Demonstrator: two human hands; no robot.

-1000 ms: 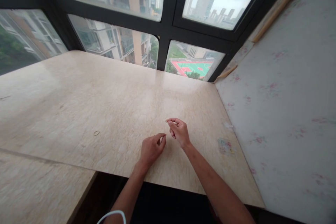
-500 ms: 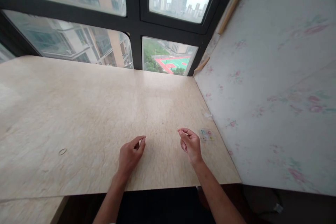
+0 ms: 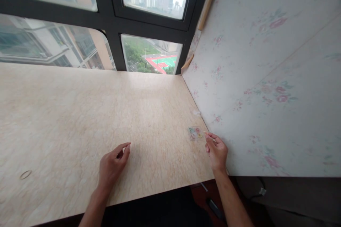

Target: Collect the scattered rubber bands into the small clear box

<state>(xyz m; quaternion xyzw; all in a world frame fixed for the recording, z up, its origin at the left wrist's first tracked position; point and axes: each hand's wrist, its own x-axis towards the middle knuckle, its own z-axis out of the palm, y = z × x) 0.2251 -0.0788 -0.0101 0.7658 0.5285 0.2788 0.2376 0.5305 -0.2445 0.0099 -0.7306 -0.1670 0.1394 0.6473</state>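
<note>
My right hand (image 3: 218, 152) is closed in a pinch at the right end of the stone sill (image 3: 87, 113). A tiny pale orange bit shows at its fingertips, too small to name. Just left of those fingers lies a small clear plastic case (image 3: 196, 139) with little coloured pieces in its compartments, some of them ring-shaped. Thumb and forefinger of my left hand (image 3: 113, 163) are pressed together above the sill, and whatever they may hold is too small to make out. A thin yellowish ring (image 3: 21, 176) lies far to the left.
A dark-framed window (image 3: 149, 25) stands along the back of the sill. Flowered wallpaper (image 3: 253, 113) covers the wall at right. A white scrap (image 3: 196, 112) lies by that wall. Below the front edge are a dark object (image 3: 215, 208) and a cable (image 3: 262, 186).
My right hand has moved right, from the left side of the clear case to its right side. The view has turned right, and my left hand stays pinched.
</note>
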